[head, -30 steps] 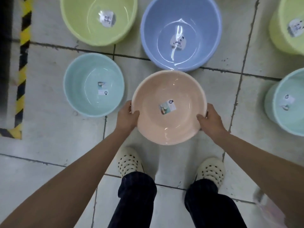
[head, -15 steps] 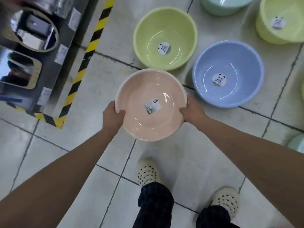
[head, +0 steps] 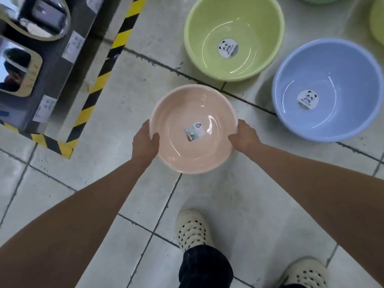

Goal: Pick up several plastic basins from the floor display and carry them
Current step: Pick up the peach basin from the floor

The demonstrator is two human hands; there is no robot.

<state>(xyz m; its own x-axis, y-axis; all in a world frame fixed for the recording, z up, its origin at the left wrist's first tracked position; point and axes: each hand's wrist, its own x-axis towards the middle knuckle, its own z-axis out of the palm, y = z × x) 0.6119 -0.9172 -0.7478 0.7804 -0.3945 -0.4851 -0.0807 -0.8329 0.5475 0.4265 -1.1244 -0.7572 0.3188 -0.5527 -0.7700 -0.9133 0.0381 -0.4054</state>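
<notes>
A pale pink plastic basin (head: pixel 180 113) with a small label inside hangs above the tiled floor, carried between both hands. My left hand (head: pixel 145 140) grips its left rim, thumb hooked over the edge. On the opposite rim my right hand (head: pixel 244 136) holds it the same way. A green basin (head: pixel 207 21) and a blue basin (head: pixel 353 65), each with a panda sticker, sit on the floor to the upper right.
A dark display shelf (head: pixel 62 65) with mirrors and price tags stands at the left, bordered by yellow-black hazard tape (head: pixel 97 86). Parts of more basins show at the top right edge. My feet in cream perforated clogs (head: pixel 192 229) are below.
I have turned and stepped left with the pink basin in both hands. The teal basin has left the view, and the shelf with hazard tape has come in at the left.
</notes>
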